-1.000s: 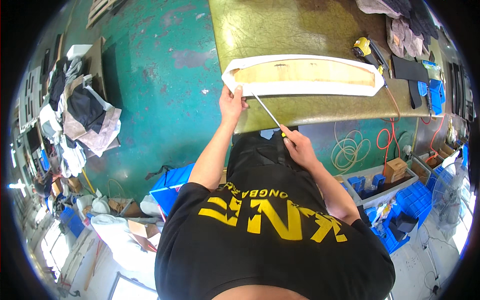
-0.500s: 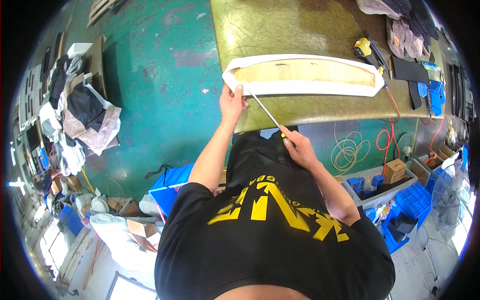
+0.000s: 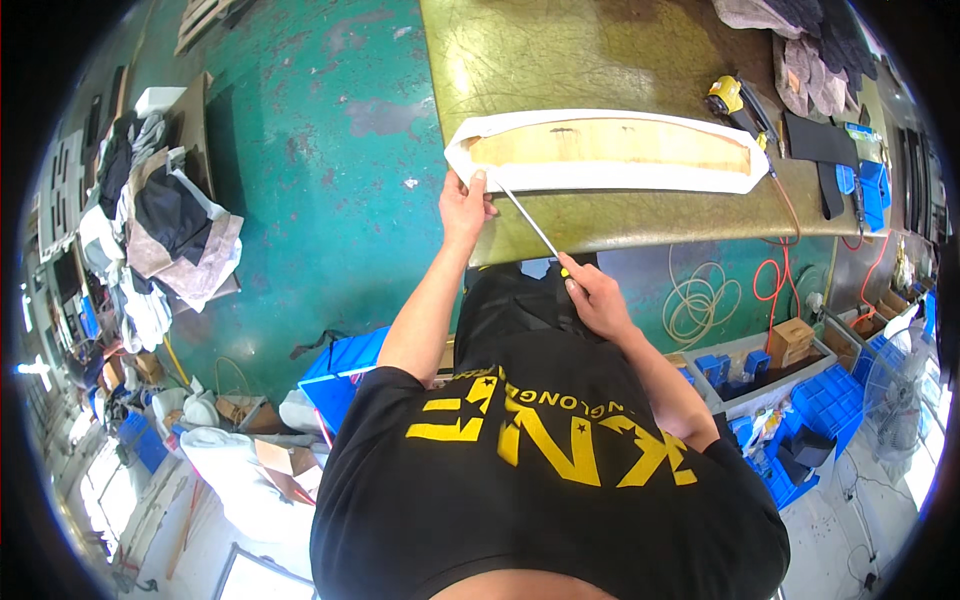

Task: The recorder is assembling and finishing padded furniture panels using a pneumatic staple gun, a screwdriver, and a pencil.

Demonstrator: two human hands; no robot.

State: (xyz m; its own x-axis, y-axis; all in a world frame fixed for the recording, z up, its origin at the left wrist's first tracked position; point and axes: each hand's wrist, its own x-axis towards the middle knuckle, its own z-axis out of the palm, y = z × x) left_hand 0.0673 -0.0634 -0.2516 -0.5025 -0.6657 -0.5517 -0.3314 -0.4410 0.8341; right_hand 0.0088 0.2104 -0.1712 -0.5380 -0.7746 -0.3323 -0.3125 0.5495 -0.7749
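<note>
A long wooden panel [image 3: 630, 150] lies near the table's front edge, with white cover material [image 3: 620, 178] wrapped round its rim and bare wood showing in the middle. My left hand [image 3: 465, 208] pinches the panel's near left corner between thumb and fingers. In my right hand [image 3: 598, 300], close to my body, is the handle of a screwdriver [image 3: 530, 220] with a long metal shaft. The shaft slants up and left, its tip at the white material beside my left thumb. Most of the handle is hidden in my palm; a bit of yellow shows.
Right of the panel, a yellow and black staple gun [image 3: 727, 97] rests on the worn table [image 3: 590, 50], joined to an orange hose [image 3: 785, 200]. Black strips [image 3: 822, 150] lie beyond it. Blue bins [image 3: 825, 405] stand at lower right, and piled fabric [image 3: 175, 220] is at left.
My right hand has shifted very slightly, the screwdriver along with it. My shirt front has moved a little. My left hand and the panel stay where they were.
</note>
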